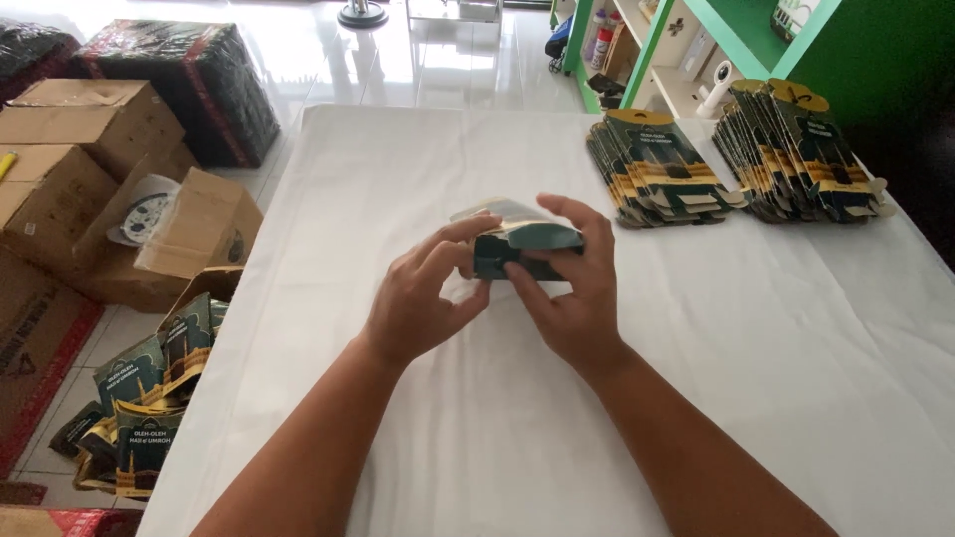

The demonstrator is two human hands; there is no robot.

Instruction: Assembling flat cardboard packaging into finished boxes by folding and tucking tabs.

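Green carton point(525, 249) pinched by both hands' fingers point(468, 234), seemingly half-folded, over white table point(796, 348)

Both hands point(497, 288) hold a dark green carton point(522, 249), seemingly half-folded.

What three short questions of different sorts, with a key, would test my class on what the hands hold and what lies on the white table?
1. True or false: both hands hold the dark green and gold cardboard carton above the white cloth-covered table.
2. Multiple choice: where do the two stacks of flat dark green and gold cartons lie? A) far right of the table, B) near left corner, C) under the hands.
3. Short answer: what stands on the floor left of the table?

Key
1. True: left hand and right hand each have a grip on it.
2. A.
3. Brown cardboard boxes, with more folded green cartons nearer the camera.
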